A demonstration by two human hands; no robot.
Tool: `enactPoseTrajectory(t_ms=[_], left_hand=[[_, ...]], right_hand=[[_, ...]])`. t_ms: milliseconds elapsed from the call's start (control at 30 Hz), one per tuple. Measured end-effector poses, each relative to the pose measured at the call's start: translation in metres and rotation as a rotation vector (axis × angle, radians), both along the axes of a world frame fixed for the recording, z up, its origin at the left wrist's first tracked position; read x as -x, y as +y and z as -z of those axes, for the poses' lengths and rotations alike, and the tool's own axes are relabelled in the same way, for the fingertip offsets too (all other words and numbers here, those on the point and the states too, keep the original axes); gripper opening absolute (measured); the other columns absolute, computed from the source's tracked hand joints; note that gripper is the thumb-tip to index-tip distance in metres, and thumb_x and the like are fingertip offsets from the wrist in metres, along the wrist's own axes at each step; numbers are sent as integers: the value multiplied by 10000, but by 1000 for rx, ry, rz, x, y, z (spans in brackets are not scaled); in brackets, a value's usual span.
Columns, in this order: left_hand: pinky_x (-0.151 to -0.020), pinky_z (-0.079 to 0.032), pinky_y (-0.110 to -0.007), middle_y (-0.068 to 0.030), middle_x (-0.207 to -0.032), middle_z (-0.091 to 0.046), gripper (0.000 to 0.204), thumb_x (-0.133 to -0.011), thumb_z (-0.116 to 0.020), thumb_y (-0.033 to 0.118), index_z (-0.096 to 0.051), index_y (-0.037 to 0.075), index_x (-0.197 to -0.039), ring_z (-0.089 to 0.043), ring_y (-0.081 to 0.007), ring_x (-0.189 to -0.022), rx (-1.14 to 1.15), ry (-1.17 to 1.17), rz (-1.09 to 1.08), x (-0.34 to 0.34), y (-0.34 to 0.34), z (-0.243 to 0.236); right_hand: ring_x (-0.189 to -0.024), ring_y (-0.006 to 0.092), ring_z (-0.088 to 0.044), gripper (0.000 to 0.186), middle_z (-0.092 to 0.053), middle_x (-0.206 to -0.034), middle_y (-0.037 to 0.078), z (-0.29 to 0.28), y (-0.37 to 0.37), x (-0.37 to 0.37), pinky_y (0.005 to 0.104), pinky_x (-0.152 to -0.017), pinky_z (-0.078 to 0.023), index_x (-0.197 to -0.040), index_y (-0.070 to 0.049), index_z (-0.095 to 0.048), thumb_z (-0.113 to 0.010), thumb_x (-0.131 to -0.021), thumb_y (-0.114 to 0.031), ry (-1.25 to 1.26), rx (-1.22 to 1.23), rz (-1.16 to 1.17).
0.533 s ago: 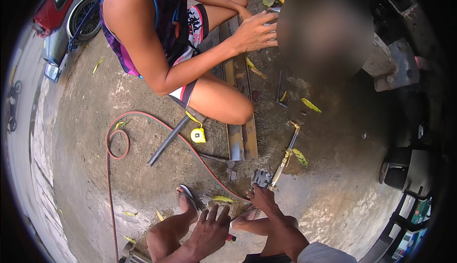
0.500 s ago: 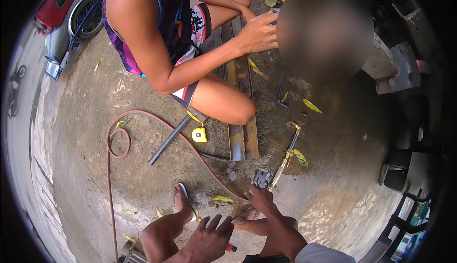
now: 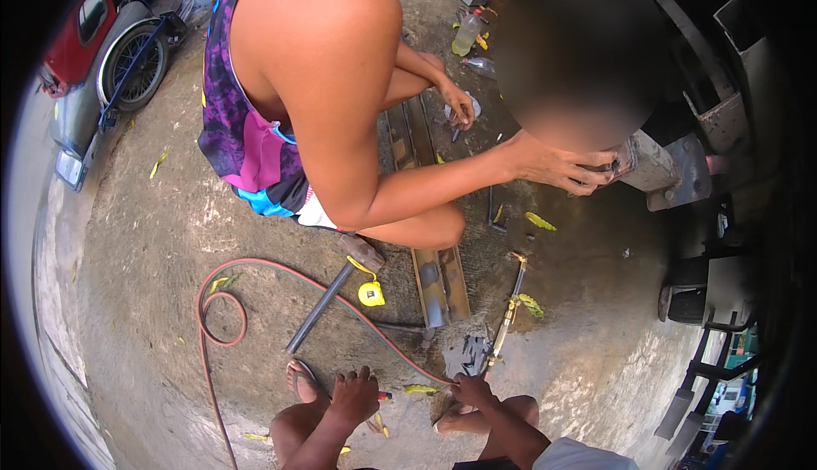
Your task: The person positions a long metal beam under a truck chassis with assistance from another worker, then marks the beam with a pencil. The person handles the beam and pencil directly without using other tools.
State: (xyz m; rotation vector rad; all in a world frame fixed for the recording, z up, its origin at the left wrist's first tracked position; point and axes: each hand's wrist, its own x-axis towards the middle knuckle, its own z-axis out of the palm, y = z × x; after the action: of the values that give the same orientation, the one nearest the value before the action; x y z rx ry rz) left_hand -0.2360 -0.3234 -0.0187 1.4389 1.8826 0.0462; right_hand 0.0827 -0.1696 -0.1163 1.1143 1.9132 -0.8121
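Note:
My right hand (image 3: pixel 472 391) is closed round the rear end of a brass and silver cutting torch (image 3: pixel 509 317), where the red hose (image 3: pixel 374 329) meets it. The torch points away from me, its bent tip just above the concrete. Over my left knee, my left hand (image 3: pixel 353 399) is closed with its back upward. A small red thing (image 3: pixel 385 396) sticks out from it on the right; its kind is hidden. Dark flat scraps (image 3: pixel 472 355) lie left of the torch's rear.
A co-worker (image 3: pixel 332 87) crouches ahead, one hand (image 3: pixel 566 163) at a metal beam end (image 3: pixel 647 162). Steel bars (image 3: pixel 431 287), a hammer (image 3: pixel 322 306) and a yellow tape measure (image 3: pixel 371 293) lie on the concrete. Bottles (image 3: pixel 466 34) stand farther off. A metal frame (image 3: pixel 736 300) edges the right.
The co-worker has leaned in and reached a hand to the beam end. My left hand's fingers have curled in from a looser spread. My right hand stays at the torch; the view has shifted.

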Motion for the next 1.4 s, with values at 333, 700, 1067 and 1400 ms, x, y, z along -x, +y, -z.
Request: enactPoseTrajectory(t_ms=[333,700,1067,1400], left_hand=[[-968,-458,-606,-139,-1129,-640,237,-796,-651,209,-741,59,-956,-649,-379,-1088,153,-183,-28,20,-25,27],[-887,-535,-510,-161,-1132,-678,267,-849,-619,220,-718,81,-1054,-670,-366,-1071,263,-332,-17,10,-83,46],[-910,-563,-455,-207,-1276,-662,401,-809,-641,27,-706,49,-1204,-666,-417,-1087,-281,-399,-765,99,-144,-70],[-713,-564,-442,-257,-887,-714,245,-886,-611,121,-785,78,-1054,-722,-386,-850,59,-113,-1062,135,-337,-102]], right_hand=[[-940,413,-690,352,-710,-956,223,-95,-140,40,532,-802,-522,-1135,-103,-617,-592,-971,-414,9,238,102],[-881,473,-681,366,-702,-898,259,-165,-174,102,584,-780,-515,-1160,-101,-608,-588,-976,-416,88,218,122],[-977,456,-681,398,-716,-990,257,-230,-153,126,553,-847,-526,-1191,-106,-644,-596,-973,-435,107,149,108],[-1009,439,-674,413,-716,-1029,233,-296,-164,164,537,-868,-521,-1149,-110,-664,-623,-938,-462,82,171,-9]])
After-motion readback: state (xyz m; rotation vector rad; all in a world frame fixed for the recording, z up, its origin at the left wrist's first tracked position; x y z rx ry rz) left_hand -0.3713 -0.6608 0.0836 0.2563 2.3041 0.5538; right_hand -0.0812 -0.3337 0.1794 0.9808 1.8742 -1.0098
